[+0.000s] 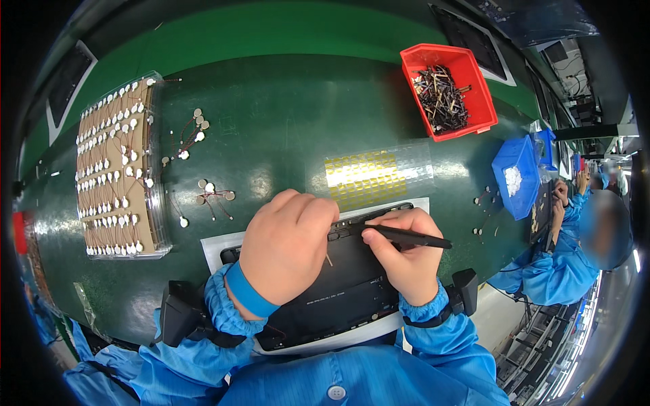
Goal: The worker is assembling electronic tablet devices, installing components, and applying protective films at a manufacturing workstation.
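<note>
In front of me a black tablet housing [345,298] lies open side up on a white sheet [212,252]. My left hand [288,237], with a blue band at the wrist, is over its upper left part. Its fingers are curled down and closed at the far edge; their tips and whatever they hold are hidden. My right hand [409,254] grips black tweezers [413,237] between thumb and fingers. The tweezers' tip points left at parts along the housing's far edge. A thin light strip [330,259] shows beside my left hand.
At left, a clear tray [159,203] holds rows of wired round parts; more such parts [210,189] lie loose beside it. Yellow stickers on a sheet [365,177] lie beyond the housing. A red bin [484,101] and blue bin [521,162] stand right, near a co-worker [558,271].
</note>
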`<action>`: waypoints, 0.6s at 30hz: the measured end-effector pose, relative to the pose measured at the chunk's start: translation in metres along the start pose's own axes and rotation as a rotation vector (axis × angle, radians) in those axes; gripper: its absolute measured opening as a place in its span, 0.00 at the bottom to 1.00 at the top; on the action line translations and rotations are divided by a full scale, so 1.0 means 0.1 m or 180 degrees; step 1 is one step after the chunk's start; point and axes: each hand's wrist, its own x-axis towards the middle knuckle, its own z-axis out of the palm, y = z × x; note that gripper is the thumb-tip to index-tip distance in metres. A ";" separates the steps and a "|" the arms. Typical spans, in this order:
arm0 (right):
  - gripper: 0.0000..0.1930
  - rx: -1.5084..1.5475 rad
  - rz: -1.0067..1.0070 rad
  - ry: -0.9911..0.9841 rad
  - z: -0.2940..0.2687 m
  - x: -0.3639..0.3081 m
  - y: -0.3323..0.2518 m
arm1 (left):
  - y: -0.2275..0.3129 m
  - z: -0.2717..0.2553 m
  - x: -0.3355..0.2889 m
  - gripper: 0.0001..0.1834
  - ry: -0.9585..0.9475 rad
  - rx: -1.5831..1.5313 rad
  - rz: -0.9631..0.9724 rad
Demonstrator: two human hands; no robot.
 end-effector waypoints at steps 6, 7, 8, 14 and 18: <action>0.08 0.0099 0.0039 0.0125 0.02 0.01 -0.05 | -0.01 -0.02 0.02 0.11 -0.0047 0.0072 0.0082; 0.08 0.0079 0.0006 0.0137 0.02 0.01 -0.04 | 0.00 -0.02 0.03 0.10 -0.0029 -0.0014 0.0056; 0.08 0.0104 -0.0103 0.0120 0.03 0.00 -0.02 | 0.01 -0.02 0.04 0.09 -0.0008 -0.0100 0.0036; 0.08 -0.0232 -0.0425 0.0141 -0.07 0.03 -0.08 | 0.02 -0.02 0.03 0.08 -0.0082 -0.0008 0.0010; 0.05 -0.0030 -0.0547 0.0384 -0.35 0.39 -0.35 | 0.00 -0.04 -0.03 0.08 -0.0030 -0.0024 0.0016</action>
